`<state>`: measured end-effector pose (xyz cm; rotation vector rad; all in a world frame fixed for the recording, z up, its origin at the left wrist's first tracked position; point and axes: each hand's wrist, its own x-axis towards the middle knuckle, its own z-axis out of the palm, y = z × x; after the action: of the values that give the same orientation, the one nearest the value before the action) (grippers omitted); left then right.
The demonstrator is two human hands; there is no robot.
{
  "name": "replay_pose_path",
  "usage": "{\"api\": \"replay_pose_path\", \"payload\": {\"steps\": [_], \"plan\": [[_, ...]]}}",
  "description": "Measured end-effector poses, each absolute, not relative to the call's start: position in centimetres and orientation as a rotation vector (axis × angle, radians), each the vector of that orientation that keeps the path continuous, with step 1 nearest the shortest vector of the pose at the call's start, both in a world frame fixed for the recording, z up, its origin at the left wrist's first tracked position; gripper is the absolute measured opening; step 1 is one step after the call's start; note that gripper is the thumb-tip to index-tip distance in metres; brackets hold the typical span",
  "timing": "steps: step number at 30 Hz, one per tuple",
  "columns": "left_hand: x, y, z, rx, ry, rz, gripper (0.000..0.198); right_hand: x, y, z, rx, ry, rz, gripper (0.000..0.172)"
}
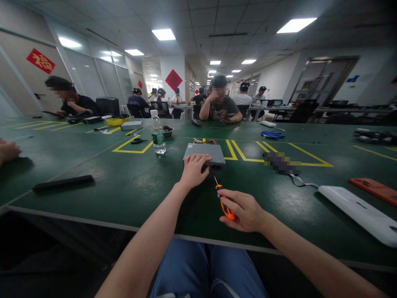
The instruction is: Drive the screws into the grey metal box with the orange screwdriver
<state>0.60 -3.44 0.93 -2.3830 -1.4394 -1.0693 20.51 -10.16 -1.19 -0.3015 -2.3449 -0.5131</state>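
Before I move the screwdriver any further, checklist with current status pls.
1. Left hand on the grey metal box: ok, resting on its top and near edge.
2. Right hand gripping the orange-handled screwdriver: ok.
3. Screwdriver shaft aimed toward the box: ok.
4. Tip seated in a screw: cannot tell, no screw is discernible.
5. Coloured wires away from the tip: ok, they lie at the box's far side.
6. Water bottle upright and apart from both hands: ok.
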Motion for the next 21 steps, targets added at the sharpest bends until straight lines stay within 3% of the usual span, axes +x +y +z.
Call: {"api": "replay_pose_path", "payload": {"steps": [21], "plan": [[0.65,-3.13,0.65,-2.366,-1.411,-1.104,0.030,19.86,-9.73,-1.09,-0.360,-2.336,-0.535,0.032]]}}
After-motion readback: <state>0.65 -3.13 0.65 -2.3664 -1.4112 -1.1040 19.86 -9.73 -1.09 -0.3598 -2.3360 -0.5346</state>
